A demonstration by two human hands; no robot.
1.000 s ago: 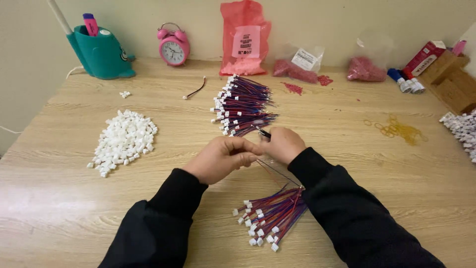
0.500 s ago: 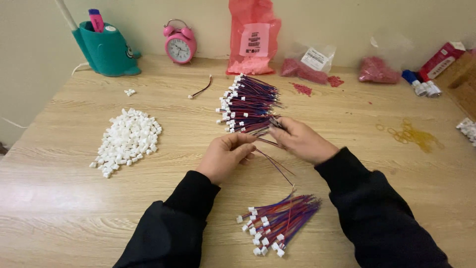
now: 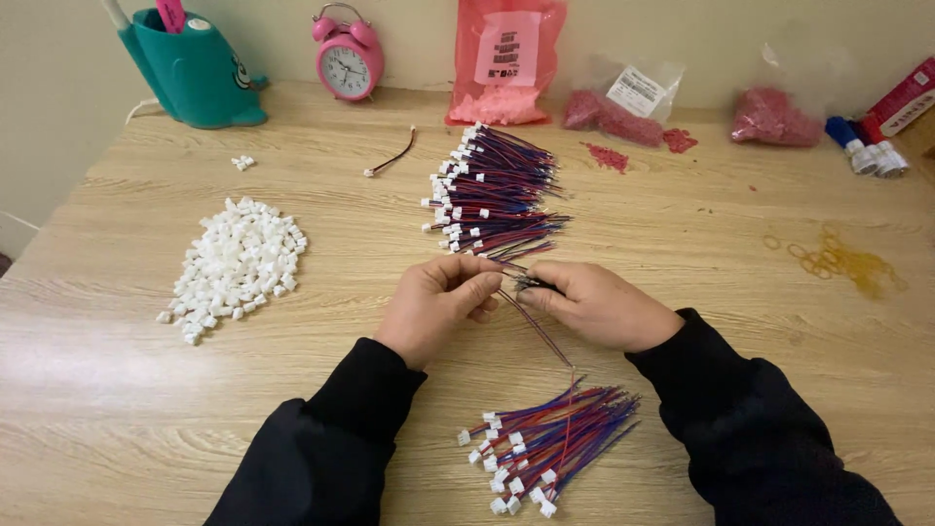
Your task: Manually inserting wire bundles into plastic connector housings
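Pinching one thin red-and-blue wire lead (image 3: 534,321) between them at the table's middle, my left hand (image 3: 436,304) has its fingertips closed on the lead's far end while my right hand (image 3: 596,304) is closed on a small dark piece there; I cannot tell what it is. The lead trails toward the near bundle of leads (image 3: 547,446), so I judge a pull could snag it and drag it. The far bundle (image 3: 495,193) lies just beyond my knuckles and could be scattered; the heap of white connector housings (image 3: 237,265) sits well left.
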